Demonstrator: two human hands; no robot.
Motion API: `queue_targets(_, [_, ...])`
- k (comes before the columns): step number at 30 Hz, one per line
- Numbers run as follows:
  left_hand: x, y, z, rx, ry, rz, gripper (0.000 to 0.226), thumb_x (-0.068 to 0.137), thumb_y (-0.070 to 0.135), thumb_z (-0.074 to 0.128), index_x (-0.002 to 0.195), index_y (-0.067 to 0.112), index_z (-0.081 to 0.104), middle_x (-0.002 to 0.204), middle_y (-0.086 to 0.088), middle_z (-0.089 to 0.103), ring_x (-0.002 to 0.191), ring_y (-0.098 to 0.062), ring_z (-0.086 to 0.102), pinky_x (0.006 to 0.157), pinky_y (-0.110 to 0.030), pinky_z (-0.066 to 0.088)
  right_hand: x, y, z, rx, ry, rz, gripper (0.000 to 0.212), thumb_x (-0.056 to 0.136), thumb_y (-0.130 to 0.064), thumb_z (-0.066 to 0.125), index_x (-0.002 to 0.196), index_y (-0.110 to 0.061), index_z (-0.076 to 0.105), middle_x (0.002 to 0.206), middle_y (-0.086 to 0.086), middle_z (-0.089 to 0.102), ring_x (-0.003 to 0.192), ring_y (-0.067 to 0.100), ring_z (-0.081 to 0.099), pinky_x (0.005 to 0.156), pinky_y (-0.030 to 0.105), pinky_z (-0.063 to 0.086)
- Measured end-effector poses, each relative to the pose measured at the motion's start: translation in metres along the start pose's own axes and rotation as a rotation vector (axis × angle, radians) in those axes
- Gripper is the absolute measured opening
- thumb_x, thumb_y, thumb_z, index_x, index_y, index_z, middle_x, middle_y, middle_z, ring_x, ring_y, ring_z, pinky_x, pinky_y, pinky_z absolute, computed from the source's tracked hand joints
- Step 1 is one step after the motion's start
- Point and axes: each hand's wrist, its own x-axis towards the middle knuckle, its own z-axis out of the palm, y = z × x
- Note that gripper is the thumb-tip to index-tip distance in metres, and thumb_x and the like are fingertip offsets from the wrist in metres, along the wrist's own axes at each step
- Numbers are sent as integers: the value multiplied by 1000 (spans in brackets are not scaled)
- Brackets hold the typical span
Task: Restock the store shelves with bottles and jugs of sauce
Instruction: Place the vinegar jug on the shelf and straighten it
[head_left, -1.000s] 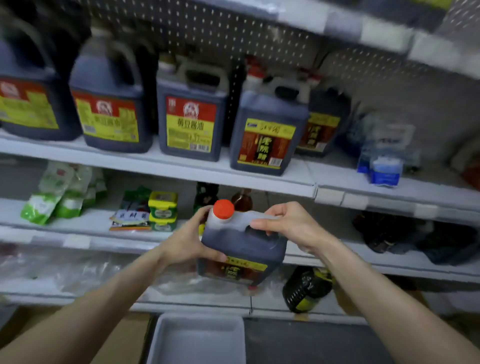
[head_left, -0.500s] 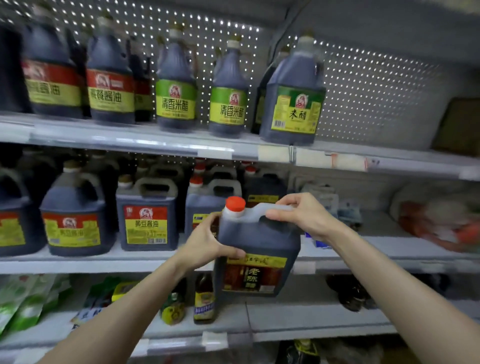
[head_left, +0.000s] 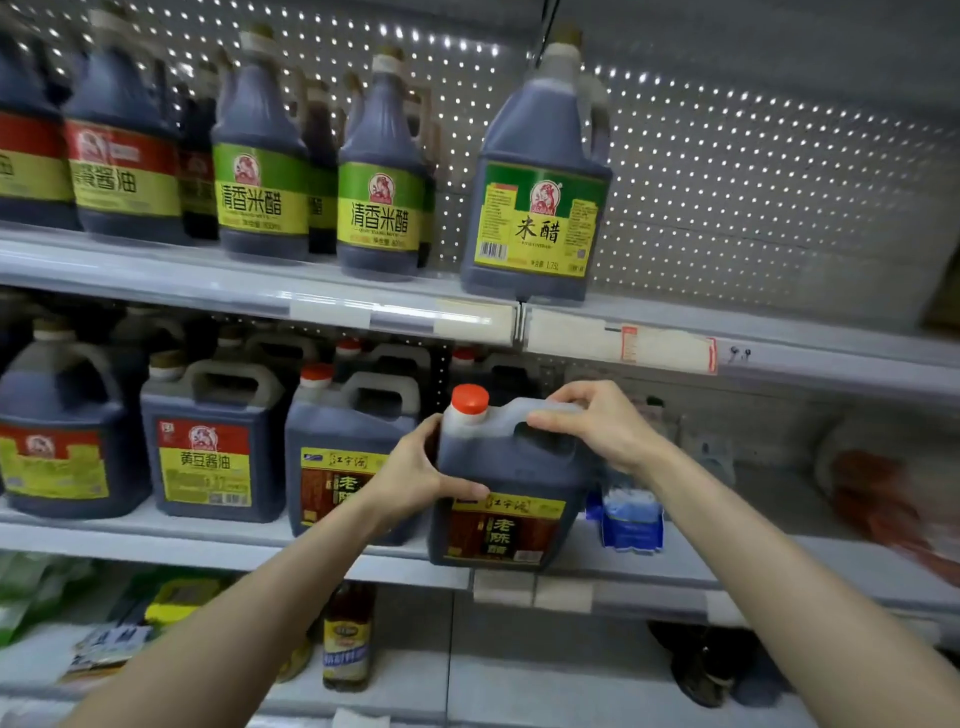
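Right hand (head_left: 597, 426) grips the handle and left hand (head_left: 415, 475) wraps the side of the dark jug (head_left: 511, 483), sitting at the front edge of the middle shelf (head_left: 649, 569). I'd slide it straight back, label forward, flush beside its matching jug (head_left: 343, 457).

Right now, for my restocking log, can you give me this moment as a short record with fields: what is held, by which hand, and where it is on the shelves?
held item: jug, dark sauce, orange cap
right hand: grips the jug's top handle
left hand: holds the jug's side, thumb across its front
position: upright at the front edge of the middle shelf
set down: cannot tell
beside it, toward the left hand: matching jug, same label
beside it, toward the right hand: blue packet
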Motion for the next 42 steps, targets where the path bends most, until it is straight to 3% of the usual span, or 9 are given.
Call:
queue_targets(4, [17, -7, 14, -31, 11, -23, 79, 62, 4, 86, 127, 28, 49, 111, 8, 67, 98, -3, 65, 76, -17, 53, 22, 23, -3, 25, -17, 12, 22, 78, -23, 79, 93, -10, 70, 87, 1, 68, 78, 7, 61, 61, 9, 46])
queue_targets(11, [38, -26, 16, -20, 4, -67, 72, 74, 3, 79, 132, 27, 43, 115, 5, 65, 103, -7, 63, 79, -19, 54, 53, 46, 6, 68, -44, 43, 27, 76, -25, 80, 95, -9, 69, 85, 1, 69, 77, 8, 63, 63, 14, 49])
queue_targets(23, [47, -49, 15, -10, 70, -84, 66, 90, 13, 63, 145, 23, 29, 132, 3, 53, 120, -14, 52, 92, -25, 48, 81, 60, 25, 105, -10, 61, 23, 77, -24, 80, 94, -17, 67, 85, -5, 66, 81, 9, 62, 68, 17, 50])
queue_targets(26, [44, -56, 20, -44, 89, -92, 65, 94, 19, 57, 149, 25, 23, 138, -2, 50, 124, -18, 51, 100, -37, 47, 84, 64, 31, 123, 35, 74, 25, 78, -27, 79, 97, -14, 68, 91, -1, 69, 83, 12, 64, 72, 22, 52])
queue_targets(29, [44, -59, 23, -79, 93, -118, 62, 97, 23, 52, 150, 25, 19, 142, -2, 47, 127, -20, 49, 105, -43, 43, 82, 66, 37, 169, 99, 66, 25, 81, -24, 77, 101, -13, 66, 93, -3, 65, 80, 5, 59, 65, 12, 48])
queue_targets(32, [44, -65, 25, -111, 83, -152, 63, 98, 27, 51, 151, 28, 17, 144, -4, 46, 127, -20, 49, 106, -44, 42, 76, 75, 47, 248, 219, 62, 36, 85, -19, 72, 119, -15, 60, 107, -3, 58, 96, 11, 54, 68, 10, 46])
queue_targets(36, [43, -75, 26, -132, 79, -158, 71, 96, 29, 53, 152, 35, 9, 150, -1, 39, 131, -22, 45, 107, -50, 40, 61, 95, 60, 347, 249, 125, 56, 87, -28, 70, 137, -20, 47, 124, -1, 59, 112, 20, 58, 88, 29, 51])
queue_targets(40, [39, -82, 32, -153, 82, -131, 73, 95, 30, 55, 151, 40, 8, 149, 3, 39, 132, -18, 44, 109, -48, 39, 35, 113, 80, 354, 201, 283, 100, 70, -70, 64, 148, -19, 31, 147, 5, 44, 131, 24, 46, 108, 46, 41])
queue_targets(42, [37, -89, 35, -174, 86, -128, 74, 95, 29, 56, 151, 38, 9, 146, 4, 43, 129, -16, 46, 108, -45, 39, 26, 123, 88, 352, 154, 306, 102, 71, -75, 57, 152, -24, 21, 152, 4, 38, 136, 24, 40, 111, 49, 35])
